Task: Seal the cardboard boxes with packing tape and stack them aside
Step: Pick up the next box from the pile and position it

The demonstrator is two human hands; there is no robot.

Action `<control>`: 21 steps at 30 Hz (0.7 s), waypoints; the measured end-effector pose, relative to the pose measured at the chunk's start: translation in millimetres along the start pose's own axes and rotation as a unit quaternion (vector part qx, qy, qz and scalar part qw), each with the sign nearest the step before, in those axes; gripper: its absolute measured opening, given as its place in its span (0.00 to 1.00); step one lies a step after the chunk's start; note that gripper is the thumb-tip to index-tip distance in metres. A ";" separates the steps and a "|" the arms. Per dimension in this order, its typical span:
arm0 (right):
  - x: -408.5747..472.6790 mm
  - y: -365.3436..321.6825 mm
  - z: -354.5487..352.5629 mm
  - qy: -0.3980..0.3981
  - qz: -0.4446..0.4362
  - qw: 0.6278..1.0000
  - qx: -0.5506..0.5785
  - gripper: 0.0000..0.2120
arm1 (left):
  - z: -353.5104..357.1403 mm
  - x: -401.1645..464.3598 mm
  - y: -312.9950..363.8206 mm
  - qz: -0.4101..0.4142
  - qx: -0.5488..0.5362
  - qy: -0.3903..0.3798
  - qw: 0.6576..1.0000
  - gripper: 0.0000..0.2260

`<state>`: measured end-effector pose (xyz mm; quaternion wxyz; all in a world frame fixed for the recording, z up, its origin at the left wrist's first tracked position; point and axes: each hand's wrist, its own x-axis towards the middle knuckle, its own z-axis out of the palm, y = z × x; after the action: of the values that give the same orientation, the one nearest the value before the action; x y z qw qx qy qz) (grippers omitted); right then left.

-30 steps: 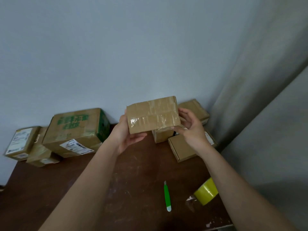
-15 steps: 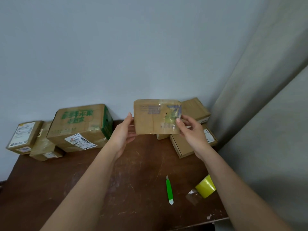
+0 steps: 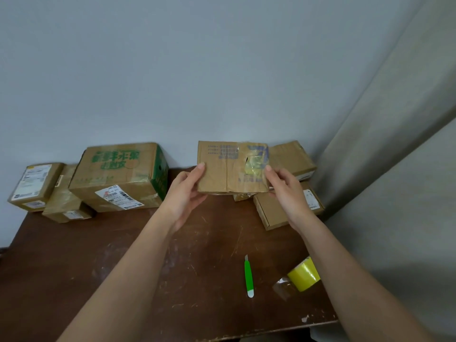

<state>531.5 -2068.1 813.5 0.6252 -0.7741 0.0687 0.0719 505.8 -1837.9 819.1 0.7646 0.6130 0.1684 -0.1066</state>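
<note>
Cardboard box (image 3: 229, 169) is held in the air above the counter (image 3: 74, 262), at 12 o'clock from the knife (image 3: 248, 276). Left hand (image 3: 183, 193) and right hand (image 3: 283, 191) grasp its sides, fingers (image 3: 201, 169) curled round the edges. Tape (image 3: 304, 275) lies at 3 o'clock from the knife.

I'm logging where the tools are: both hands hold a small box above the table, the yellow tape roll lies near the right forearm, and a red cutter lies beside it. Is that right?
Not quite: the cutter is green, not red, as the head view shows. The rest stands: the left hand and right hand hold the small box above the table, with the yellow tape roll near the right forearm.
</note>
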 end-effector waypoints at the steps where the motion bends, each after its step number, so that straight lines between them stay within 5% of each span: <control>1: 0.8 -0.4 3.1 -0.005 -0.004 1.000 -0.003 0.14 | -1.9 -2.1 -2.1 -0.001 -0.005 0.007 1.000 0.33; 7: -2.3 -14.2 17.2 -0.019 0.018 1.000 -0.016 0.24 | -9.2 -8.1 -8.6 0.017 -0.048 0.015 0.999 0.22; 15: -0.8 -21.0 19.1 -0.001 0.042 0.998 -0.043 0.30 | -10.8 -9.4 -3.3 0.052 -0.003 0.008 0.999 0.33; 18: -2.0 -21.6 17.4 -0.060 0.113 0.992 -0.018 0.25 | -6.7 -9.6 1.6 0.071 -0.007 -0.003 0.997 0.24; 21: -5.8 -24.6 16.4 -0.123 0.195 0.973 0.016 0.18 | -3.8 -8.4 9.4 0.084 0.027 -0.022 0.996 0.26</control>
<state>530.3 -2046.9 834.8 0.6151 -0.7210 0.1417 0.2860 501.1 -1832.5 830.1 0.7575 0.6429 0.0966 -0.0603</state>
